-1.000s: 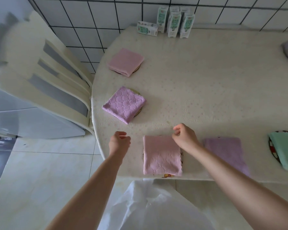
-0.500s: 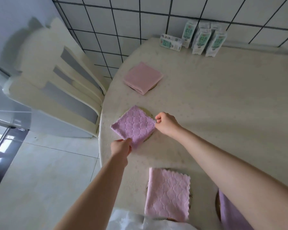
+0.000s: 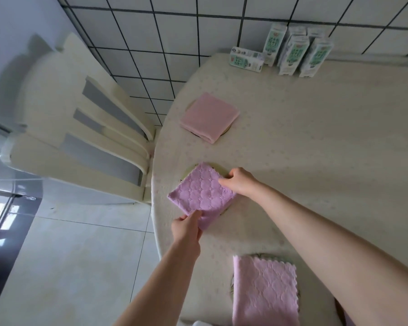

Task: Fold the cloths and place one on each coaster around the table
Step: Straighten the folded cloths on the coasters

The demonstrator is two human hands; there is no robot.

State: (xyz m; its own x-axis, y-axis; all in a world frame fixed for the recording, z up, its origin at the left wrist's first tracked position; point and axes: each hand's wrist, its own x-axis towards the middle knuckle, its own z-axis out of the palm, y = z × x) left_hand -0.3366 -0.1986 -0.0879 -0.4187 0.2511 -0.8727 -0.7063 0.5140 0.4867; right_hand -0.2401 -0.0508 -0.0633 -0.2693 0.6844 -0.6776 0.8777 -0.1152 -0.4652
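Note:
A folded purple cloth (image 3: 201,195) with an embossed pattern lies on a round coaster (image 3: 216,167) near the table's left edge. My left hand (image 3: 188,225) pinches its near corner. My right hand (image 3: 239,183) grips its right corner. Farther back a folded plain pink cloth (image 3: 209,116) covers another coaster (image 3: 227,131). Close to me a folded pink embossed cloth (image 3: 265,291) rests on a third coaster (image 3: 266,256). My right forearm hides the table's near right part.
The cream table (image 3: 327,149) curves away at its left edge. A stack of cream plastic chairs (image 3: 80,137) stands against that edge. Several green and white cartons (image 3: 292,55) stand at the back by the tiled wall, one lying flat (image 3: 246,59).
Both hands left the near pink cloth and moved forward and left to the purple cloth, taking hold of its corners. My view turned left with them.

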